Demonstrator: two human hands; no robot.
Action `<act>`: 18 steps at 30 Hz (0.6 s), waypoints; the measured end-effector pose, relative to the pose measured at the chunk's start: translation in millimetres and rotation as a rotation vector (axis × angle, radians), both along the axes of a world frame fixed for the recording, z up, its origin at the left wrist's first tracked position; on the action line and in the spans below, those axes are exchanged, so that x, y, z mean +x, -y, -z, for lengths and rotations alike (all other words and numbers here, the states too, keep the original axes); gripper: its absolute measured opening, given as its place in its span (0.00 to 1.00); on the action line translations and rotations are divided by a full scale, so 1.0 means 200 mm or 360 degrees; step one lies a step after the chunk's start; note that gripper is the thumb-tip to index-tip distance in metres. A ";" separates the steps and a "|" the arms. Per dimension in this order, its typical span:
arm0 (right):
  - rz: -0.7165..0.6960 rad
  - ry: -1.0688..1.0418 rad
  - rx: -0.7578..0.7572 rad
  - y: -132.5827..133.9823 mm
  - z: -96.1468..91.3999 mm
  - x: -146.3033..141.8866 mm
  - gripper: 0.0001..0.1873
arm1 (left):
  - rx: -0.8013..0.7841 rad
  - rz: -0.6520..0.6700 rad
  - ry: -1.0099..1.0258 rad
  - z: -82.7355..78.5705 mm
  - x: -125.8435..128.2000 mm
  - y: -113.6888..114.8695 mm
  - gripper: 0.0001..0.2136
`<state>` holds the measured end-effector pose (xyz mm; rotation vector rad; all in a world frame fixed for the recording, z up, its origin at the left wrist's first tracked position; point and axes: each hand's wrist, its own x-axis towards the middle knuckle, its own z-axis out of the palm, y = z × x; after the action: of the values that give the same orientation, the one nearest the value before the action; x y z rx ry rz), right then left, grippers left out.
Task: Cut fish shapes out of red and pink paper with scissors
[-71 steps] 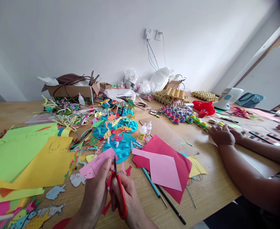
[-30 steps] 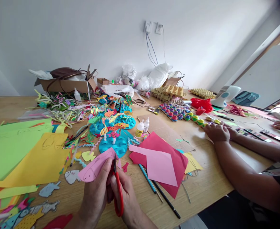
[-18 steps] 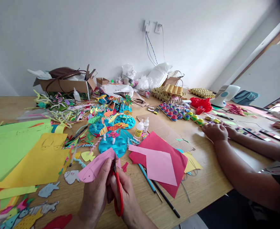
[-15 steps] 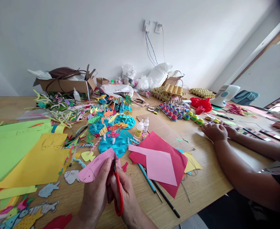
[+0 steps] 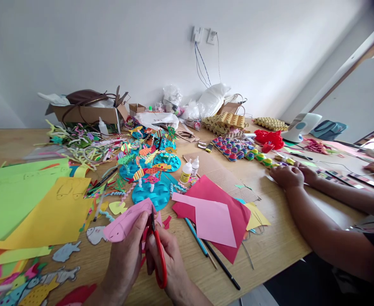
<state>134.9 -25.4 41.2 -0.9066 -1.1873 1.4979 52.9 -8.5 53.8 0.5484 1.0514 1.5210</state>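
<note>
My left hand [image 5: 125,253] is closed on a piece of pink paper [image 5: 123,227] that carries a drawn fish outline with an eye. Red-handled scissors [image 5: 160,259] are gripped in my right hand [image 5: 172,261], their dark blades at the right edge of the pink paper. Whether the blades are fully closed I cannot make out. Just right of the hands, a larger pink sheet [image 5: 214,223] with a narrow strip lies on a dark red sheet [image 5: 238,212]. Cut-out grey fish [image 5: 66,252] rest to the left of my left hand.
Blue egg-carton pieces [image 5: 150,195] with paper fish stand ahead, beside two glue bottles [image 5: 186,172]. Yellow paper [image 5: 56,216] and green paper [image 5: 18,191] cover the left side. Pencils [image 5: 220,265] lie near the front edge. At the right, another person's hands [image 5: 287,176] touch painted egg cartons.
The scissors and my right hand have shifted slightly, the handles moving a little right. The pink paper has tilted slightly in my left hand.
</note>
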 end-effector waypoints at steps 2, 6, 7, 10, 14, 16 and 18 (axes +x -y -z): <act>0.0004 0.0032 -0.0014 0.00 0.00 0.00 0.29 | 0.0032 0.0011 -0.0024 0.00 0.00 0.00 0.08; -0.0007 0.0073 0.0008 0.00 0.01 0.00 0.30 | 0.0063 0.0027 -0.0105 0.00 -0.01 0.00 0.08; -0.0016 0.0081 0.0008 0.00 0.01 0.01 0.30 | 0.0056 0.0018 -0.0129 0.00 -0.01 0.00 0.08; -0.0031 0.0097 0.0010 0.00 0.01 0.02 0.30 | 0.0058 0.0003 -0.0144 -0.01 -0.01 0.00 0.07; -0.0024 0.0118 0.0058 0.01 0.02 0.03 0.29 | 0.0128 0.0044 -0.0113 -0.02 -0.02 -0.01 0.05; -0.0039 0.0139 0.0072 0.01 0.03 0.04 0.28 | 0.0138 0.0042 -0.0147 -0.02 -0.03 -0.01 0.06; -0.0066 0.0164 0.0054 0.01 0.03 0.04 0.28 | 0.0137 0.0046 -0.0175 -0.01 -0.04 -0.01 0.06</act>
<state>143.4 -27.9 36.1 -0.9507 -1.3097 1.4743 45.9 -6.3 56.5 0.7112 1.0608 1.5303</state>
